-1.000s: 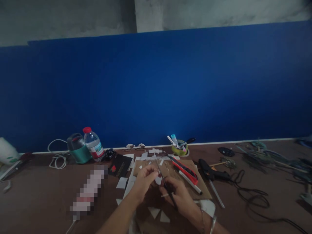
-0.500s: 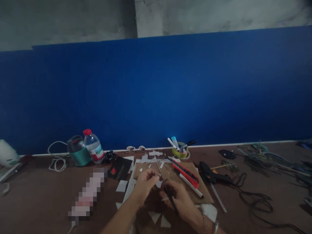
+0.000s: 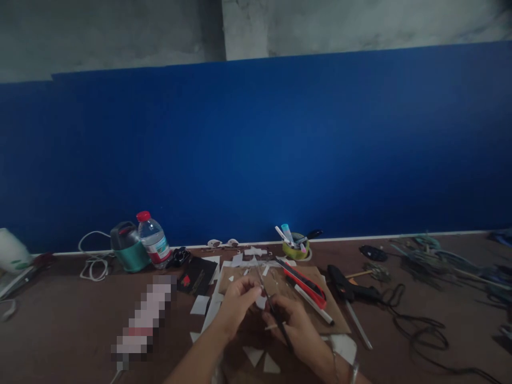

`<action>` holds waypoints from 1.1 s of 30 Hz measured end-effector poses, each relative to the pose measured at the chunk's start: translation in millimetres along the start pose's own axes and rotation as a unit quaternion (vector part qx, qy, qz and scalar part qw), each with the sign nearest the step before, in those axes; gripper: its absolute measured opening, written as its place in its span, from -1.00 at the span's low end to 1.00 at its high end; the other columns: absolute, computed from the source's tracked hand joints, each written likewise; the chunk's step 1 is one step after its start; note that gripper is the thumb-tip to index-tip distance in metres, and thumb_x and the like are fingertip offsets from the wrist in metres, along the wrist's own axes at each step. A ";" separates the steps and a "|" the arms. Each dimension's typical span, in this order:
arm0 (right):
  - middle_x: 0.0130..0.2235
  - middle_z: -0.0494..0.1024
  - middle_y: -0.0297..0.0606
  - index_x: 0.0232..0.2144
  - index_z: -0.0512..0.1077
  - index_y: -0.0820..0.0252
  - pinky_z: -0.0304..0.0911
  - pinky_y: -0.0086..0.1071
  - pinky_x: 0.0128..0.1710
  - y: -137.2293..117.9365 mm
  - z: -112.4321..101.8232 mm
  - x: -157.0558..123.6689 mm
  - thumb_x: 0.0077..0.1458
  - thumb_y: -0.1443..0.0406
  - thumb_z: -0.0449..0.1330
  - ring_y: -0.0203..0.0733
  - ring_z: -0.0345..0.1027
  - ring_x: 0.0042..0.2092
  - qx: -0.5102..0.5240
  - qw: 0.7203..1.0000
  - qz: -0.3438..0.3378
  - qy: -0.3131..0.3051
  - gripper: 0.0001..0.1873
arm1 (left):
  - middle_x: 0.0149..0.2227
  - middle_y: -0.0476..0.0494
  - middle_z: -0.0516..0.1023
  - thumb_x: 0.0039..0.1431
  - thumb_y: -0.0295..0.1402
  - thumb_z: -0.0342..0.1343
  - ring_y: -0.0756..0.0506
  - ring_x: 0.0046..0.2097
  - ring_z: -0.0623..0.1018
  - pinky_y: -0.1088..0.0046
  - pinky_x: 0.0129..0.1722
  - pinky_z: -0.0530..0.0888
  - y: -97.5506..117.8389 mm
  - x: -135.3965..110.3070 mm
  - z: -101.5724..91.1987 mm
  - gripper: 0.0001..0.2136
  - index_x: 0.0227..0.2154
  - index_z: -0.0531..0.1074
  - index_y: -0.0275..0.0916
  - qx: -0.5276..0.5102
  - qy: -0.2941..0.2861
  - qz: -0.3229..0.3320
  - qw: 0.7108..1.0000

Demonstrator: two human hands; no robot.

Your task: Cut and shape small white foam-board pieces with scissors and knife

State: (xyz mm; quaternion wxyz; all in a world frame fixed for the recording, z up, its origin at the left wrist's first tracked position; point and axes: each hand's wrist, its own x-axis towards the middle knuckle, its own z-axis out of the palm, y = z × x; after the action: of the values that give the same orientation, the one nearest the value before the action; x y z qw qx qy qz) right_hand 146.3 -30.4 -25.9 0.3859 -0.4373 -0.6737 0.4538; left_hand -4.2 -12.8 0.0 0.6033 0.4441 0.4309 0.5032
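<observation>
My left hand (image 3: 237, 304) pinches a small white paper piece (image 3: 261, 302) above the brown cardboard sheet (image 3: 280, 282). My right hand (image 3: 298, 328) is closed round the handles of dark scissors (image 3: 269, 298), whose blades point up and away beside the paper piece. A thin pale stick lies across my right fingers. White paper triangles (image 3: 262, 360) lie on the table just below my hands, and more white scraps (image 3: 200, 305) lie to the left.
A red utility knife (image 3: 306, 280) and white pen (image 3: 314, 305) lie right of my hands, then a black glue gun (image 3: 352, 288) with its cable (image 3: 424, 330). Water bottle (image 3: 153, 240), teal container (image 3: 127, 248), a tape roll holding markers (image 3: 295, 245) stand by the blue wall.
My hands have stayed close together with only slight shifts of the paper and scissors. The view tilted down a little one second ago and has held since.
</observation>
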 end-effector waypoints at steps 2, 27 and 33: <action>-0.54 0.33 -0.38 -0.51 0.38 0.26 0.09 -0.48 -0.50 0.2 -0.5 -0.1 -0.03 0.16 0.21 -0.32 0.15 -0.48 0.002 1.000 0.001 0.004 -0.75 | -0.53 0.01 0.44 -0.16 -0.31 0.21 -0.02 -0.42 0.40 0.48 -0.32 0.31 1.5 0.2 -0.1 -0.84 -0.58 0.36 -0.25 0.002 -0.001 0.004 1.000; -0.51 0.50 -0.27 -0.41 0.45 0.23 0.18 -0.44 -0.49 9.4 -10.7 3.2 0.00 0.31 0.13 -0.20 0.31 -0.46 -0.064 0.990 -0.042 0.117 -0.88 | -0.46 -0.09 0.48 -0.02 -0.42 0.10 -0.13 -0.32 0.44 0.42 -0.25 0.30 -9.5 1.9 0.0 -0.90 -0.57 0.49 -0.21 0.242 -0.006 0.125 0.962; -0.51 0.56 -0.25 -0.38 0.48 0.16 0.11 -0.43 -0.48 10.6 -24.0 9.1 -0.07 0.40 0.12 -0.16 0.38 -0.47 -0.229 0.967 0.006 0.108 -0.82 | -0.37 -0.12 0.53 -0.06 -0.49 0.06 -0.19 -0.23 0.45 0.32 -0.19 0.31 -15.2 10.8 -14.4 -0.86 -0.46 0.49 -0.16 0.325 0.122 0.209 0.914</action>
State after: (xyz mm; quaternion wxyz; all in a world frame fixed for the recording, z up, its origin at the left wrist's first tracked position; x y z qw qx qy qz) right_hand 167.9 -13.1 -27.9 0.3431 -0.5646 -0.7115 0.2395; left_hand -13.4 -2.2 -18.9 0.2496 0.6305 0.5381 0.5006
